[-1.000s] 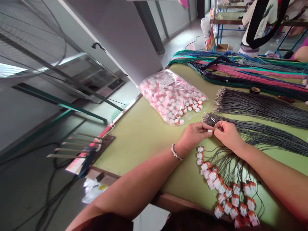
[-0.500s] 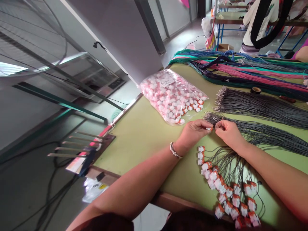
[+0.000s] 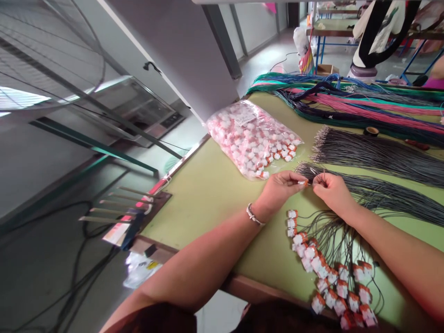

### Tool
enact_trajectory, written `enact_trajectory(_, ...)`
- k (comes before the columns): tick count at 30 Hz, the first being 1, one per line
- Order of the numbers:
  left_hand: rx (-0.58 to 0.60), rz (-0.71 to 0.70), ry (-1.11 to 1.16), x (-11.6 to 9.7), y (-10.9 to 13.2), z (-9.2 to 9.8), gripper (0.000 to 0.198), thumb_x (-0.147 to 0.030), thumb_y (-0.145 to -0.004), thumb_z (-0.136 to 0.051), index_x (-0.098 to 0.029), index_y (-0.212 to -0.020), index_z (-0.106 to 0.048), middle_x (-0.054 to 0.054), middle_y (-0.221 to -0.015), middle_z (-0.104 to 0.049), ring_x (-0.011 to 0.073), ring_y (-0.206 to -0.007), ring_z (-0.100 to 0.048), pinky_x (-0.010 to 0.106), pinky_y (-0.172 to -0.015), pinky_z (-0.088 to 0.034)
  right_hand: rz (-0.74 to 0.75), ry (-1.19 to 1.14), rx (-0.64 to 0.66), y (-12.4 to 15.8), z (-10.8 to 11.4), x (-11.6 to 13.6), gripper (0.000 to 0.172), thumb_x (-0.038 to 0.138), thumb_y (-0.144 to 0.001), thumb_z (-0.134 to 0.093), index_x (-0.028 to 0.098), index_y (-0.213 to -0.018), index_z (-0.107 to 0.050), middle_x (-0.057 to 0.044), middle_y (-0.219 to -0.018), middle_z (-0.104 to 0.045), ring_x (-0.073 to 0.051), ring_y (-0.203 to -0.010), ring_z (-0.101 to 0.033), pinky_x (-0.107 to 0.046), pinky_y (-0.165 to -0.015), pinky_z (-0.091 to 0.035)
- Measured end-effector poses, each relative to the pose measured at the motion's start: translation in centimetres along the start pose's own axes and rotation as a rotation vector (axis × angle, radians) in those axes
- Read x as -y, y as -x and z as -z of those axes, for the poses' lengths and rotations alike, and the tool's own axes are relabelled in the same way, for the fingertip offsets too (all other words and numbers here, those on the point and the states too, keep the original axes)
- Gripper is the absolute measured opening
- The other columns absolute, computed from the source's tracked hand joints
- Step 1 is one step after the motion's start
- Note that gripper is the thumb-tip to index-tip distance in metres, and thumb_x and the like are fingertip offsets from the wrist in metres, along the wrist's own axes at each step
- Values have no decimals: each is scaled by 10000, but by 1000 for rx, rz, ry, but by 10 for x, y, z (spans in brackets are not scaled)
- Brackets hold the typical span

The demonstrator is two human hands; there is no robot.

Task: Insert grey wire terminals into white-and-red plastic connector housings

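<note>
Between thumb and forefinger, my left hand [image 3: 282, 187] pinches a small white-and-orange connector [image 3: 303, 183]. My right hand [image 3: 329, 188] is closed just to its right, fingertips pinching a thin dark wire [image 3: 323, 172]. The two hands almost meet; whether the wire sits inside the connector is too small to tell. Behind them lies a bundle of dark wires [image 3: 378, 187] with metal tips at the left end. Below my hands, several wired connectors [image 3: 314, 263] are piled toward the table's front edge. A clear plastic bag [image 3: 249, 138] of loose connectors lies beyond my left hand.
A second dark wire bundle [image 3: 367, 150] and long coloured wires [image 3: 347, 99] stretch along the table's far right. A tape roll [image 3: 371, 131] rests there. A rack with metal prongs [image 3: 135, 210] is fixed at the left edge. Another person [image 3: 378, 41] is at the back.
The whole view has shifted slightly, so everything sits a little further right. Both hands keep their pinching hold near each other, with little visible movement.
</note>
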State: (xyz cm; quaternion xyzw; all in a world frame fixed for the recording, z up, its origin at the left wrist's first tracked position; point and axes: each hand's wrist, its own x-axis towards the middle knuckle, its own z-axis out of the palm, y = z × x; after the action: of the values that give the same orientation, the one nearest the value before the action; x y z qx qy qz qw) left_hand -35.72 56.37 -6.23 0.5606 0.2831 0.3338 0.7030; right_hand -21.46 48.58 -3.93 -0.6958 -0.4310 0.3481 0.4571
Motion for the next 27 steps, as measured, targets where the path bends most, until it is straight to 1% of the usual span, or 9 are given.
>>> enact_trajectory(6, 56, -47, -59, 3, -2, 1, 152, -212, -607, -785, -147, -719, -704, 47, -809, -716, 142, -784, -647, 301, -810, -530, -23, -7, 21, -1, -2, -3, 131, 308, -574, -500, 178, -594, -500, 54, -495, -421, -65, -469, -307, -210, -441, -253)
enact_trajectory(13, 36, -67, -48, 9, 0, -8, 159, -220, -612, -778, -149, -739, -713, 52, -800, -712, 144, -757, -639, 288, -768, -531, 13, 28, 12, -2, -5, -9, 161, 341, -584, -508, 180, -602, -508, 41, -503, -444, -78, -480, -324, -226, -460, -260)
enact_trajectory(17, 66, -60, -129, 3, -1, -5, 132, -207, -632, -750, -149, -745, -713, 52, -802, -707, 141, -759, -637, 274, -760, -525, 60, 52, 23, -2, -2, -12, 161, 341, -619, -529, 180, -619, -518, 40, -518, -455, -85, -491, -341, -231, -474, -278)
enact_trajectory(20, 175, -31, -332, -9, 0, 9, 115, -210, -683, -699, -151, -781, -715, 49, -774, -703, 135, -698, -629, 254, -678, -519, 151, 86, 22, 0, 1, -12, 178, 340, -703, -524, 176, -641, -554, 28, -534, -475, -100, -516, -386, -240, -508, -313)
enact_trajectory(23, 489, -70, -617, -24, 1, 25, 103, -170, -702, -647, -172, -774, -721, 32, -719, -694, 130, -636, -616, 235, -615, -501, 260, 105, -14, 0, 3, -12, 242, 374, -783, -521, 169, -691, -612, -13, -623, -561, -126, -595, -473, -253, -568, -361)
enact_trajectory(24, 600, -115, -688, -29, 1, 29, 102, -165, -711, -634, -179, -764, -721, 35, -743, -697, 134, -657, -623, 238, -635, -506, 245, 78, -9, 0, 3, -12, 262, 398, -791, -528, 166, -724, -630, -24, -649, -581, -129, -597, -485, -254, -560, -364)
enact_trajectory(25, 655, -172, -741, -32, 1, 32, 105, -172, -731, -619, -183, -762, -719, 43, -792, -703, 143, -703, -634, 247, -677, -514, 203, 33, 6, 0, 2, -13, 281, 420, -790, -539, 162, -764, -645, -28, -660, -589, -127, -574, -482, -254, -535, -357)
enact_trajectory(26, 621, -236, -788, -33, -1, 34, 121, -186, -761, -596, -183, -777, -715, 57, -864, -704, 157, -775, -643, 264, -742, -518, 144, -22, 24, 0, 1, -14, 304, 441, -785, -548, 157, -811, -654, -24, -652, -588, -117, -532, -460, -250, -500, -338)
enact_trajectory(27, 494, -297, -846, -34, -3, 35, 153, -200, -797, -561, -180, -816, -711, 75, -953, -696, 174, -866, -640, 292, -822, -510, 86, -77, 41, -1, 0, -15, 331, 455, -782, -552, 152, -862, -658, -15, -633, -580, -105, -487, -425, -246, -469, -313)
